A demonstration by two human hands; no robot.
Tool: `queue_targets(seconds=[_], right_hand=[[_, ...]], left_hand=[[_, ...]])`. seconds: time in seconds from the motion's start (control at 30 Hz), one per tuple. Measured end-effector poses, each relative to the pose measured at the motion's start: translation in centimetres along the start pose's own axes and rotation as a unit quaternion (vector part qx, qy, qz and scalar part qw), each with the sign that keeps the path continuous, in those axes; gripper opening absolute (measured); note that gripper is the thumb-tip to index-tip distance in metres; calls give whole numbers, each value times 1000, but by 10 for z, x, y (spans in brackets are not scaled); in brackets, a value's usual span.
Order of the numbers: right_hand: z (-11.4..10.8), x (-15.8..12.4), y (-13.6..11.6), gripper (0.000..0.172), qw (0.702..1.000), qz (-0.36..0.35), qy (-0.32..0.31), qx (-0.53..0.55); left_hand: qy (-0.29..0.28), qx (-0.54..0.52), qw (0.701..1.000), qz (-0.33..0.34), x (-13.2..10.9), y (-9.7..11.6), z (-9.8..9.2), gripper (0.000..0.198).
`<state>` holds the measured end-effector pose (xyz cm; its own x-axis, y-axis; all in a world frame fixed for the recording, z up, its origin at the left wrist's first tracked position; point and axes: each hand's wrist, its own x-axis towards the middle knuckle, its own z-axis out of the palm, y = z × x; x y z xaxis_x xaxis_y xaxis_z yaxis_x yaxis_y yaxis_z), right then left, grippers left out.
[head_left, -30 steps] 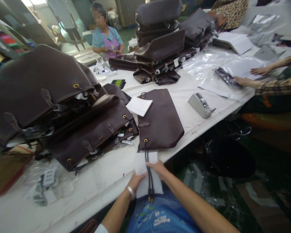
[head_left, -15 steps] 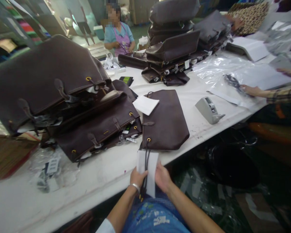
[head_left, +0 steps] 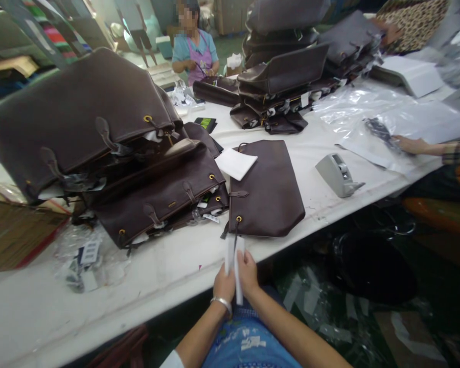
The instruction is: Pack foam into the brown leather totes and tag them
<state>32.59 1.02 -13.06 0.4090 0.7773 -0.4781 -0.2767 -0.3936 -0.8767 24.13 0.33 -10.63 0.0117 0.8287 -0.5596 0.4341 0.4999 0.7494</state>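
Note:
At the table's front edge, my left hand [head_left: 224,284] and my right hand [head_left: 248,272] are closed on a white sheet [head_left: 238,278], bent lengthwise with its two sides upright. The bag's dark cord [head_left: 236,230] runs down from a brass eyelet to the sheet; its lower end is hidden between the sides and my hands. This dark brown leather bag [head_left: 270,199] lies flat just beyond my hands. On its upper left part rests a white pad, perhaps a stack of sheets [head_left: 236,163].
Piled brown bags [head_left: 88,107] stand at left, and another stack [head_left: 283,66] at the back. A grey tape dispenser [head_left: 337,175] sits right of the bag. A co-worker's hand [head_left: 410,144] touches clear plastic [head_left: 352,110]. Another person [head_left: 195,53] works across the table.
My hands have come closer together, folding the flat white sheet lengthwise around the cord. The cord's loose ends, visible before, are now covered. The bag stays on the table.

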Motion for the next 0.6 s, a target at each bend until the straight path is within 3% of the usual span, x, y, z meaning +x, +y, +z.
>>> queue_targets(seconds=[0.13,0.27,0.47,0.6], right_hand=[[3,1,6,36,1000,-20,12,-15],[1,4,7,37,1000,-19,14,-19],[-3,22,-5,43,992,37,-114,29],[10,25,-3,39,999,28,-38,11]], left_hand=[[-7,-76,997,-12,4,-9,-3,51],[1,-8,1000,26,8,-12,-6,47],[-33,40,998,21,11,-8,-16,40],[-33,114,993,18,11,0,-22,37]])
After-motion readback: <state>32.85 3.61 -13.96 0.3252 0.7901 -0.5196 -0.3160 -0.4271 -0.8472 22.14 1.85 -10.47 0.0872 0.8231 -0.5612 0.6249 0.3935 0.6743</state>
